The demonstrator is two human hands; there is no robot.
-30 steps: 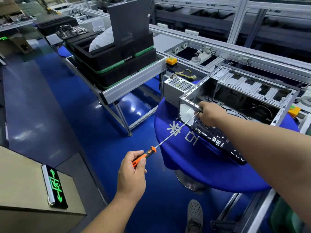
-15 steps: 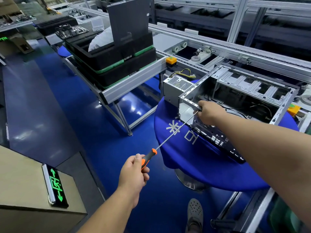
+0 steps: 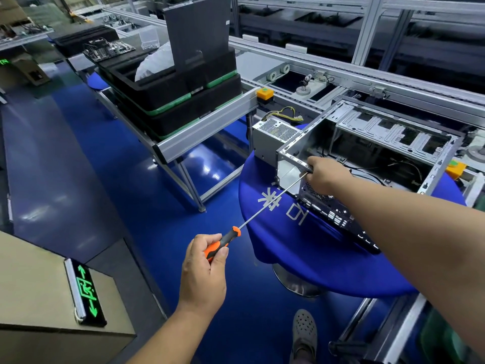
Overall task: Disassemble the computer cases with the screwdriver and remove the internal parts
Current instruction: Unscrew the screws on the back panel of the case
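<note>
An open silver computer case lies on its side on a round blue-covered table. My left hand grips the orange-and-black handle of a long screwdriver. Its thin shaft runs up and right to the case's rear edge. My right hand holds the shaft's tip end against that rear frame, with the fingers curled round it. A grey power supply with yellow wires stands just left of the case. Loose black cables lie inside the case.
Stacked black trays with a dark panel upright in them sit on an aluminium stand to the left. A conveyor line runs behind the case. A green exit sign lies on a box at lower left. My shoe is on the blue floor.
My left hand has shifted its grip round the screwdriver handle, as in a turn. My right hand and the tip stay at the same spot on the case.
</note>
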